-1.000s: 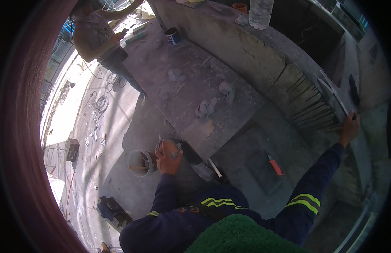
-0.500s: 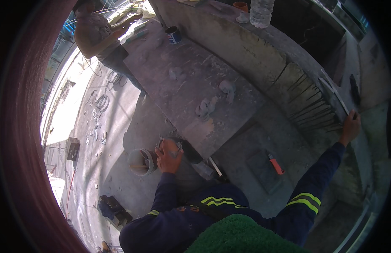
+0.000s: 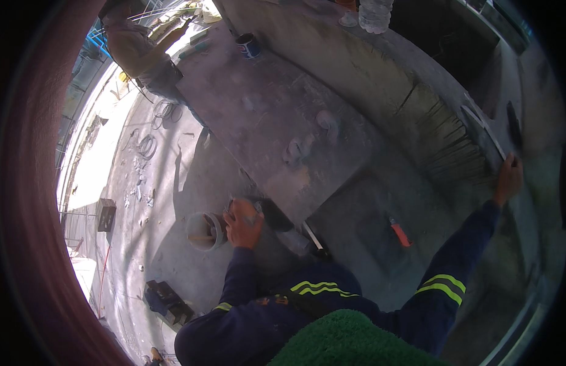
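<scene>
A: Where are the two hands?

B: The left hand (image 3: 243,222) is down low in front of the person, arm bent, at the near corner of the big grey slab (image 3: 277,131). The fingers are curled around a small tool (image 3: 253,206) whose shape I cannot make out. It looks like a closed grip, knuckles up.

A: And the other one?

B: The right hand (image 3: 508,181) is stretched far out to the side, arm almost straight in its dark sleeve with yellow stripes. It rests at the end of a long thin strip (image 3: 481,128) lying along the concrete ledge (image 3: 386,73). Whether it grips the strip or only touches it I cannot tell.

A: What is around the left hand?

B: A small bucket (image 3: 203,230) stands on the floor just beside it. An orange-handled knife (image 3: 400,232) lies on the lower concrete, between the two arms and well apart from both hands.

A: Anything changed from a second ago?

B: Very little. The left hand has stayed at the slab's corner by the bucket, shifting only slightly. The right hand remains out on the strip. The knife has not moved.

A: Anyone else there?

B: Another person (image 3: 139,46) bends over at the far end of the slab, near a small can (image 3: 248,45).
</scene>
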`<state>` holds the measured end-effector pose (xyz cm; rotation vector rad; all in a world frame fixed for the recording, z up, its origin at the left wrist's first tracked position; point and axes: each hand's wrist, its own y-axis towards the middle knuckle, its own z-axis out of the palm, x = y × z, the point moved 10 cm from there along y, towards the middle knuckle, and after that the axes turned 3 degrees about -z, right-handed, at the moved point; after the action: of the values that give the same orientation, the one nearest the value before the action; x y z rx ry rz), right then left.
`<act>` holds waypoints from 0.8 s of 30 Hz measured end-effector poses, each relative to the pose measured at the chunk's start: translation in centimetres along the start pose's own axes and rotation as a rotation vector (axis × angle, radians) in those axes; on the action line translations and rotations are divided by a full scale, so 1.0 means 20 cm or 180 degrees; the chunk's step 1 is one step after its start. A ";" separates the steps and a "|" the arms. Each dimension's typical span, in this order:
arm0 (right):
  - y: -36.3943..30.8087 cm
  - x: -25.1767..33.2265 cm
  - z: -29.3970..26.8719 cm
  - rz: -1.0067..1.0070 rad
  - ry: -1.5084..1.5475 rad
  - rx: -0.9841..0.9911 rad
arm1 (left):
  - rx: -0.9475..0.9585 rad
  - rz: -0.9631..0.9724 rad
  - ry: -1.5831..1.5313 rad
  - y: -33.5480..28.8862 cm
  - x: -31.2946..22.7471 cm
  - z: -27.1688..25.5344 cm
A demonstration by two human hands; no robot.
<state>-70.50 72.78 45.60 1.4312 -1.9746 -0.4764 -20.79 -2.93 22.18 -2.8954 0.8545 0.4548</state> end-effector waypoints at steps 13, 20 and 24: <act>0.04 -0.05 0.12 -0.0021 0.0205 0.0339 | 0.0189 -0.0320 -0.0134 -0.04 0.19 0.01; 0.07 -0.02 0.09 -0.0234 -0.0279 0.0172 | 0.0271 -0.0596 -0.0115 -0.14 0.51 0.01; 0.10 -0.06 0.11 -0.0309 -0.0360 0.0148 | 0.0734 -0.0525 -0.0087 -0.20 0.67 0.11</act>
<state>-73.27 74.36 44.90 1.5656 -2.0229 -0.5692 -8.45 -6.12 15.93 -2.7115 0.6123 0.3539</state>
